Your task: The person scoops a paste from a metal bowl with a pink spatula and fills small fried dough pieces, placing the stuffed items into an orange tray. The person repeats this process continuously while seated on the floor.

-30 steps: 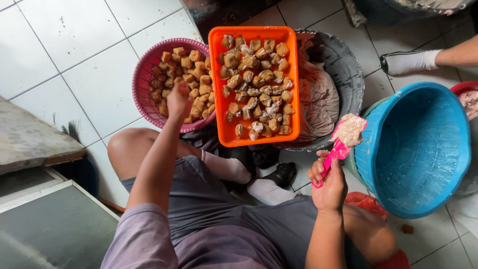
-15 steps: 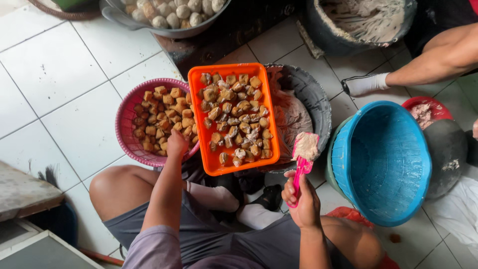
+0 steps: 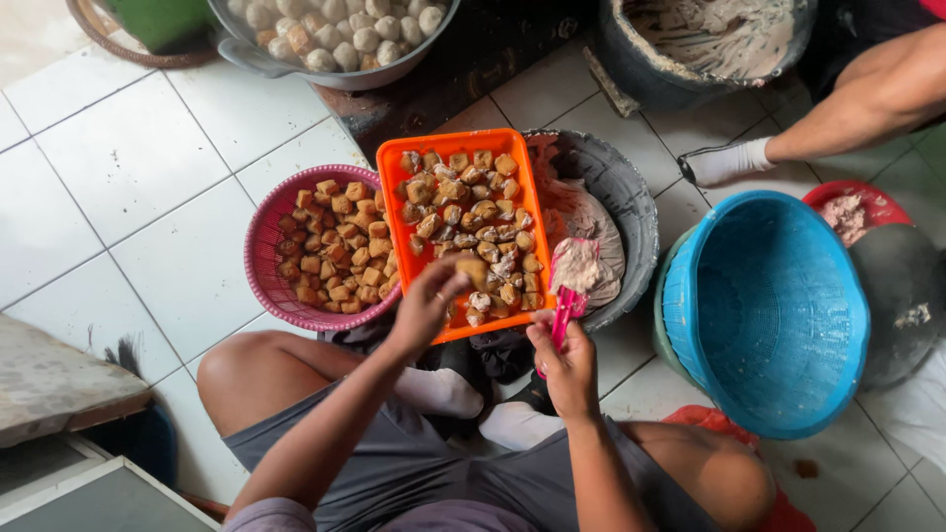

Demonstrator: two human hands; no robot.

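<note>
Open room: I see bare white floor tiles (image 3: 128, 187) to the left of the pink basket (image 3: 264, 258); this is the widest free area in view
Near edge: my knees and grey shorts (image 3: 443, 473) close off the bottom of the view, just below the orange tray (image 3: 389, 197)
Right edge: a blue tub (image 3: 769, 315), tilted on its side, stands near my right hand (image 3: 564, 360); a red bowl (image 3: 867, 202) and a dark round vessel (image 3: 907, 296) lie behind it
Far edge: a metal basin of pale balls (image 3: 335, 39) and a dark bucket of paste (image 3: 709, 39) stand well apart from the tray
Obstruction: another person's forearm (image 3: 867, 99) and white-gloved hand (image 3: 724, 163) reach in from the upper right, near the blue tub
Work thing: a browned tofu cube (image 3: 471, 270) is over the near end of the orange tray, which rests across a grey basin (image 3: 631, 202) holding pale paste
Left hand (image 3: 426, 305): arm extended forward, fingers pinched on the tofu cube
Right hand: raised just beside the tray's near right corner, fist clenched around a pink spatula (image 3: 564, 313) loaded with paste, blade pointing up and away
Pink basket: filled with tofu cubes, touching the tray's left side
</note>
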